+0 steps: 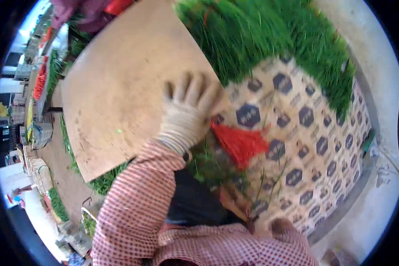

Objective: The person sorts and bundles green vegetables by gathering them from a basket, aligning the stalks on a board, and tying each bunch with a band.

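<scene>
My left hand (188,106), in a pale knitted glove with darkened fingertips, lies over the right edge of a large tan board (119,88). Its fingers are spread and hold nothing that I can see. Just right of the wrist is a bundle of red strands (240,144), resting on printed sheeting (303,146). Low in the view, by the checked right sleeve, my right hand (281,227) is small and blurred, and its fingers cannot be made out. Beyond the board a thick heap of long green grass-like stalks (248,35) covers the sheeting.
Loose green stalks (204,164) lie between the board and my dark-clad lap. A pale wall (363,40) borders the sheeting on the right. At upper left there is purple cloth (82,13); farther left, more greens (55,204) and red bundles (41,80) line the floor.
</scene>
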A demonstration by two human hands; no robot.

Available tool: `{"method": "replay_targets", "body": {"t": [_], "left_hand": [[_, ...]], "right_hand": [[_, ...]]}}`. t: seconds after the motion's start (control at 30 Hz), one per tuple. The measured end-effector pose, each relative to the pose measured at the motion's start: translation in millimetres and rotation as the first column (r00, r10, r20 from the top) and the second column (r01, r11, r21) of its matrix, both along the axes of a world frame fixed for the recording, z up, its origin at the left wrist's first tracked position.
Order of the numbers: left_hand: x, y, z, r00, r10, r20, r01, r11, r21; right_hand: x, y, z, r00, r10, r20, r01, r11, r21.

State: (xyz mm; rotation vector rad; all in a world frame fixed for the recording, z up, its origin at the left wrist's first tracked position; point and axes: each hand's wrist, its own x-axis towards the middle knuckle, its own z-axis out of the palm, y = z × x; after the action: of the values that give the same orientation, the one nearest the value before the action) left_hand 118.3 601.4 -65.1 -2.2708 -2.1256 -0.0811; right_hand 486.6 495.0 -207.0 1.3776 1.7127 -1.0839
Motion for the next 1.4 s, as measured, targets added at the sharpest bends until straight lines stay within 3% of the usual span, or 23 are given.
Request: {"method": "replay_targets", "body": {"t": [0.27, 0.33, 0.47, 0.53, 0.6, 0.63, 0.67, 0.7, 0.73, 0.8, 0.87, 0.9, 0.93, 0.97, 1.0, 1.07, 1.13, 1.17, 1.2, 1.23, 1.3, 1.33, 1.4], "left_hand": [[-17.4, -8.5, -5.3, 0.988, -0.049, 0.148, 0.027, 0.989, 0.148], [-42.2, -16.2, -8.0, 0.928, -0.151, 0.341, 0.115, 0.986, 0.123], [-132.6, -91.2, 11.4, 0.929, 0.143, 0.341, -0.181, 0.980, 0.083], [-172.5, -152.1, 17.3, 0.861, 0.304, 0.406, -0.372, 0.923, 0.097], [-207.5, -219.2, 12.1, 0.786, 0.401, 0.471, -0.530, 0.829, 0.178], [-211.7, -251.3, 17.8, 0.322, 0.526, 0.787, -0.750, 0.649, -0.126], [-227.7, -298.6, 5.3, 0.677, 0.577, 0.457, -0.720, 0.648, 0.248], [-231.8, -338.7, 10.1, 0.642, 0.623, 0.448, -0.760, 0.596, 0.259], [-235.8, -381.3, 10.9, 0.563, 0.628, 0.536, -0.813, 0.536, 0.227], [-230.2, -464.2, 12.4, 0.262, 0.758, 0.597, -0.960, 0.268, 0.080], [-222.3, -556.4, 8.2, 0.269, 0.761, 0.590, -0.961, 0.249, 0.117], [-203.5, -584.1, 18.1, 0.106, 0.819, 0.564, -0.994, 0.093, 0.052], [-182.5, -610.4, 23.4, -0.061, 0.848, 0.527, -0.998, -0.068, -0.006], [-162.5, -654.4, 11.2, -0.065, 0.828, 0.557, -0.996, -0.092, 0.021], [-138.8, -700.2, -1.9, -0.064, 0.808, 0.586, -0.992, -0.115, 0.051], [-80.3, -751.7, -21.3, -0.287, 0.789, 0.543, -0.937, -0.350, 0.013], [-25.5, -791.7, -37.6, -0.394, 0.830, 0.394, -0.914, -0.399, -0.072], [-2.8, -797.8, -49.9, -0.447, 0.748, 0.491, -0.881, -0.464, -0.095], [17.7, -801.0, -65.3, -0.491, 0.650, 0.580, -0.842, -0.525, -0.125], [30.3, -796.3, -71.8, -0.521, 0.622, 0.584, -0.818, -0.560, -0.134], [56.1, -773.1, -74.2, -0.556, 0.558, 0.616, -0.781, -0.603, -0.160], [64.3, -740.4, -38.9, -0.474, 0.677, 0.564, -0.872, -0.451, -0.192], [74.8, -685.0, -7.1, -0.523, 0.666, 0.532, -0.840, -0.511, -0.186]], "right_hand": [[-45.7, 57.6, 88.8, 0.878, 0.453, -0.152, -0.427, 0.887, 0.174], [-64.4, 79.9, 103.8, 0.763, 0.623, -0.173, -0.558, 0.770, 0.310], [-180.3, 121.2, 239.2, 0.608, 0.739, -0.290, -0.624, 0.671, 0.401], [-239.4, 161.9, 236.8, 0.491, 0.832, -0.258, -0.641, 0.545, 0.541], [-305.1, 193.0, 237.8, 0.372, 0.900, -0.226, -0.577, 0.415, 0.703], [-346.2, 202.1, 248.2, 0.395, 0.883, -0.252, -0.522, 0.442, 0.730], [-385.9, 209.6, 256.6, 0.409, 0.870, -0.274, -0.478, 0.460, 0.748], [-422.4, 218.6, 255.9, 0.422, 0.859, -0.291, -0.442, 0.475, 0.761], [-452.7, 238.6, 229.5, 0.299, 0.895, -0.331, -0.364, 0.428, 0.827], [-508.4, 268.8, 191.4, 0.285, 0.868, -0.407, -0.352, 0.489, 0.798], [-539.5, 278.0, 172.9, 0.534, 0.754, -0.382, -0.287, 0.587, 0.757], [-546.1, 279.8, 161.5, 0.589, 0.701, -0.401, -0.201, 0.608, 0.768], [-537.3, 275.3, 148.8, 0.520, 0.703, -0.484, -0.022, 0.578, 0.816], [-533.1, 260.4, 140.2, 0.511, 0.711, -0.482, -0.038, 0.579, 0.815], [-527.2, 241.6, 132.1, 0.452, 0.644, -0.617, -0.031, 0.703, 0.711], [-512.0, 198.8, 117.8, 0.335, 0.438, -0.834, -0.052, 0.892, 0.448], [-501.6, 156.9, 112.5, 0.253, 0.234, -0.939, -0.099, 0.971, 0.216], [-497.8, 137.1, 112.7, 0.228, 0.159, -0.961, -0.119, 0.984, 0.135], [-494.8, 114.8, 121.9, 0.239, 0.740, -0.629, -0.183, 0.670, 0.719], [-495.2, 95.5, 135.5, 0.192, 0.981, -0.007, -0.232, 0.052, 0.971], [-507.0, 68.1, 174.2, 0.219, 0.939, 0.265, -0.539, -0.109, 0.835], [-512.3, 50.4, 197.3, 0.192, 0.930, 0.313, -0.689, -0.099, 0.718], [-510.6, 24.0, 256.9, 0.339, 0.895, 0.289, -0.848, 0.158, 0.505]]}}
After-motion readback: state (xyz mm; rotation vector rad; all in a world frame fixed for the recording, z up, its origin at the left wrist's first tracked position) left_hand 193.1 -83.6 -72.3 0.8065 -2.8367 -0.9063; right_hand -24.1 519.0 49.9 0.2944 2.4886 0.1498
